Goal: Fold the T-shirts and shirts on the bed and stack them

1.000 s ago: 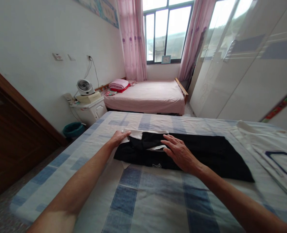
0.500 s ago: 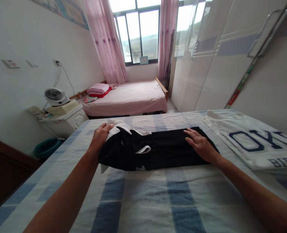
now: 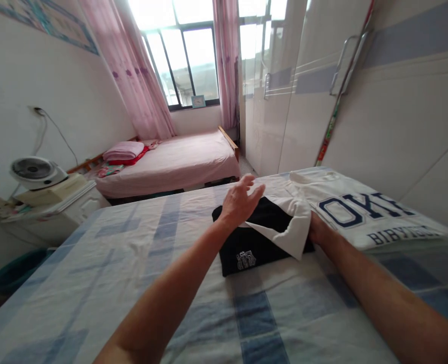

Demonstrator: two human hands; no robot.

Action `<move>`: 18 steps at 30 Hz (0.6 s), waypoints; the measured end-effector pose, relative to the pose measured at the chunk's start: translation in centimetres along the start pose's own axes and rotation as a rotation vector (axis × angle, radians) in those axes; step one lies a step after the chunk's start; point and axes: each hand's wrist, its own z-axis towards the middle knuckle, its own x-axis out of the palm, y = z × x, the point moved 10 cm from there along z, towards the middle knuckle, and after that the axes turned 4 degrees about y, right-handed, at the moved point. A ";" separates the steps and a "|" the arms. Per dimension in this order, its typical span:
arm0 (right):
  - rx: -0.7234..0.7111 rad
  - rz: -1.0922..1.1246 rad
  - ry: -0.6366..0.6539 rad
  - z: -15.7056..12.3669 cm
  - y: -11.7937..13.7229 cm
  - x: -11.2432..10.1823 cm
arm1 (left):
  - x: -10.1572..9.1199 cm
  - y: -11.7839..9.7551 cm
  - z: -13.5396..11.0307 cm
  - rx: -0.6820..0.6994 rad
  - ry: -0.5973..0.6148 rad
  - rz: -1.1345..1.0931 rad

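A black shirt (image 3: 231, 253) with a white collar lies folded into a compact bundle on the checked bed. Its pale emblem faces up near the front left corner, and the collar (image 3: 301, 227) spreads over the right side. Just over the shirt's back left part is my left hand (image 3: 241, 201), fingers apart and holding nothing. My right hand (image 3: 319, 230) is at the collar's right edge, against the shirt; its fingers are hidden behind the collar, so their grip does not show.
A white shirt (image 3: 356, 210) with dark lettering lies flat to the right. Blue and white bedding (image 3: 133, 283) covers the bed. Beyond are a pink bed (image 3: 186, 156), a white wardrobe (image 3: 303, 116), and a fan (image 3: 36, 172) on a cabinet at left.
The long black shirt has been folded over to the right, bringing collar and emblem on top. My left hand moved right and let go of the collar end. The view swung right.
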 end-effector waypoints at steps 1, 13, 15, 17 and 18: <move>0.053 0.096 0.021 0.1 -0.4 0.1 | -0.6 1.2 -0.8 -0.005 -0.009 0.064; 0.141 -0.180 -0.115 0.2 -0.1 -2.9 | -4.7 16.7 -7.2 -0.510 -0.065 -0.097; 0.130 -0.447 -0.267 -0.1 0.9 -4.6 | -4.4 17.8 -7.4 -0.631 -0.093 -0.276; 0.076 -0.763 -0.450 -1.0 3.0 -5.8 | -4.0 18.2 -7.1 -0.694 -0.087 -0.376; 0.010 -0.923 -0.520 -1.5 4.6 -5.6 | -3.9 18.2 -6.9 -0.712 -0.075 -0.401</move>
